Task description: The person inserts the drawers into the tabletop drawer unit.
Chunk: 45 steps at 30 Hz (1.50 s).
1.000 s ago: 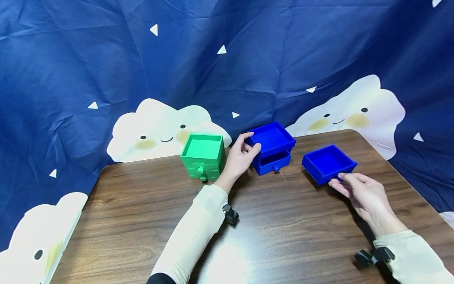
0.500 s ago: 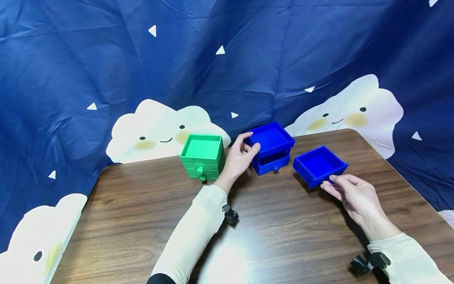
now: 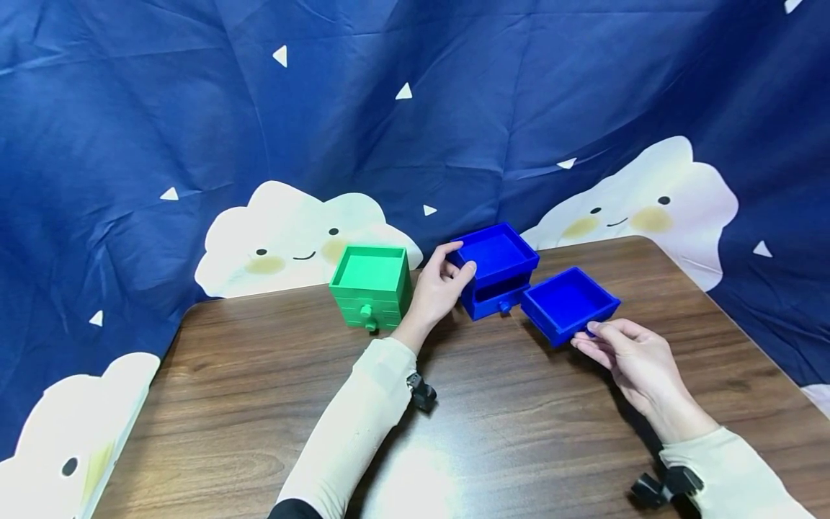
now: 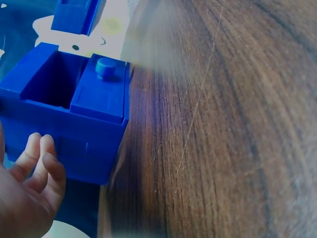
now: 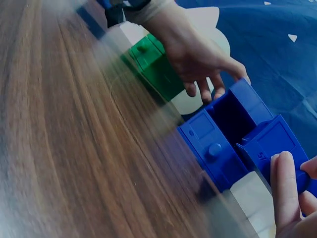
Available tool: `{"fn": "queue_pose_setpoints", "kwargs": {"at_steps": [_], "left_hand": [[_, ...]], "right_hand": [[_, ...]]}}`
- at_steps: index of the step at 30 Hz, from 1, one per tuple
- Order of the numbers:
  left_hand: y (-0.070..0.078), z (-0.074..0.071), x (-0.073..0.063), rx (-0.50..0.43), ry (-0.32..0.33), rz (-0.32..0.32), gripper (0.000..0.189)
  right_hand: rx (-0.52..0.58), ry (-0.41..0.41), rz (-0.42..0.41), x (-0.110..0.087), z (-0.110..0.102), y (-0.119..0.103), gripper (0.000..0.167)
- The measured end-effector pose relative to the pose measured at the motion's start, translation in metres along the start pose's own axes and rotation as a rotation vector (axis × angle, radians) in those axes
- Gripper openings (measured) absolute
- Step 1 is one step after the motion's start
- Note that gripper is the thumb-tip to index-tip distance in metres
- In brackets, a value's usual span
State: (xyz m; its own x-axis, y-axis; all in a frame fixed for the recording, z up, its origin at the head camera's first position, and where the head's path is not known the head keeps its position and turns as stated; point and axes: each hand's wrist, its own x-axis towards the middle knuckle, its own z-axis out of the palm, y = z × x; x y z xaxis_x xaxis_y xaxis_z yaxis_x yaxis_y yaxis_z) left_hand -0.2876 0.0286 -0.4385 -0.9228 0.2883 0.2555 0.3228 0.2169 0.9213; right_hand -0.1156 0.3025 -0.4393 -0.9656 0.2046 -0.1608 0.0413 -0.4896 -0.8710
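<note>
My left hand [image 3: 437,288] holds the left side of a small blue drawer cabinet [image 3: 489,275], thumb and index finger at its top edge. In the left wrist view the other fingertips rest against the cabinet's side wall [image 4: 84,144]. The cabinet has a shallow tray top, an open upper slot and a lower drawer [image 3: 499,304] with a round knob, pushed in. My right hand [image 3: 638,364] pinches a blue drawer [image 3: 570,303] by its front knob. That drawer is bare inside and held tilted, just right of the slot; in the right wrist view its far end overlaps the opening.
A green drawer cabinet [image 3: 371,287] with round knobs stands left of my left hand. Both cabinets are near the back edge of the wooden table [image 3: 259,404]. Behind hangs a dark blue cloth [image 3: 363,130] with clouds and white triangles.
My right hand has carried the blue drawer leftward, up to the blue cabinet's right front corner. The left hand, blue cabinet and green cabinet have stayed in place.
</note>
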Motion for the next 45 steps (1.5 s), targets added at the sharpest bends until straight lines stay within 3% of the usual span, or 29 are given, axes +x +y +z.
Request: {"fn": "queue_pose_setpoints", "kwargs": {"at_steps": [45], "left_hand": [[-0.002,0.002,0.0,-0.02,0.01,-0.014,0.05]], "right_hand": [[-0.025,0.031,0.041,0.004,0.055,0.034,0.03]]}}
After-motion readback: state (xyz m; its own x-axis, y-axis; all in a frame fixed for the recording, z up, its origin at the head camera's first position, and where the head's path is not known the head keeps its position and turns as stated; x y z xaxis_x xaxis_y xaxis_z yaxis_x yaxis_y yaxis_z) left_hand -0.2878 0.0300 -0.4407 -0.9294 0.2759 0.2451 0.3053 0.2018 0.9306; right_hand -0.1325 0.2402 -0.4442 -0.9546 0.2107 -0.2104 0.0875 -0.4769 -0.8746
